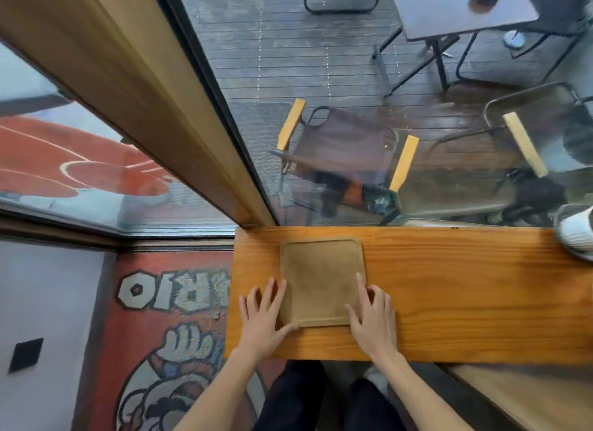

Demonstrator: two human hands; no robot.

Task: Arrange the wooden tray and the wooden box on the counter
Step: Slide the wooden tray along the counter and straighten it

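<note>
- On the near left part of the wooden counter (449, 302) we have both hands laid flat, fingers spread and open, gripping nothing.
- Our left hand (261, 318) rests on the counter against the left edge of the wooden tray (322, 281), its thumb touching the tray's near left corner.
- Our right hand (373, 318) sits at the tray's right edge, index finger lying along that edge and thumb on the near right corner.
- Between our two hands the tray lies flat, its long side running away from us, its far end close to the window glass (353, 141).
- At the far right edge of the counter we see a white ribbed object (576, 230), well apart from the hands; we cannot tell what it is.
</note>
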